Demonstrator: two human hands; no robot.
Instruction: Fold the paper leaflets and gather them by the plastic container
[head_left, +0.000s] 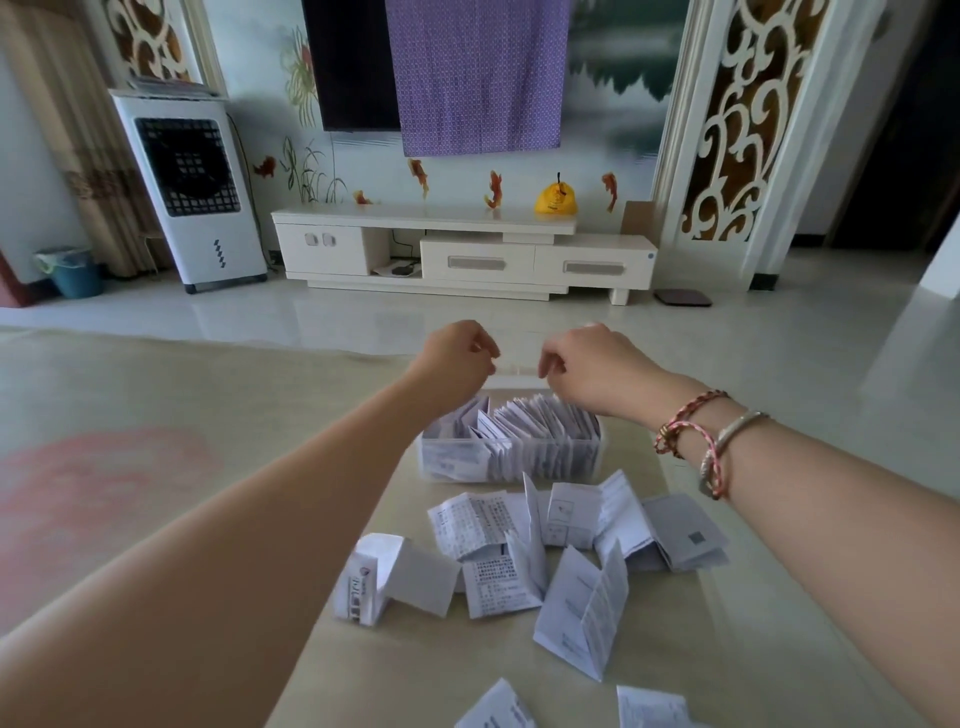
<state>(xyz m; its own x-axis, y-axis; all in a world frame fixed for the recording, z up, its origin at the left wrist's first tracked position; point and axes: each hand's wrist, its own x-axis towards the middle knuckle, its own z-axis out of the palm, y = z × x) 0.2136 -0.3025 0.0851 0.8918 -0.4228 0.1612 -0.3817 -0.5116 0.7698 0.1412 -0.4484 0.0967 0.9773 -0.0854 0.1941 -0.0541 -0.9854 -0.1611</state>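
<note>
A clear plastic container (457, 465) stands on the table, packed with several folded leaflets (535, 423) on edge. Both my arms reach over it. My left hand (457, 358) and my right hand (592, 369) hover just past its far rim, fingers curled, each pinching one end of a thin clear strip (517, 370) that looks like the container's lid seen edge-on. In front of the container lie several loose, partly folded white leaflets, among them one with dense print (478, 525), a tented one (587, 608) and a folded one at the left (387, 577).
Two more leaflets (498, 709) poke in at the bottom edge. The beige table top (156, 395) has a pink patch at the left. Beyond the table's far edge are a tiled floor, a white TV cabinet (467, 249) and an air cooler (192, 187).
</note>
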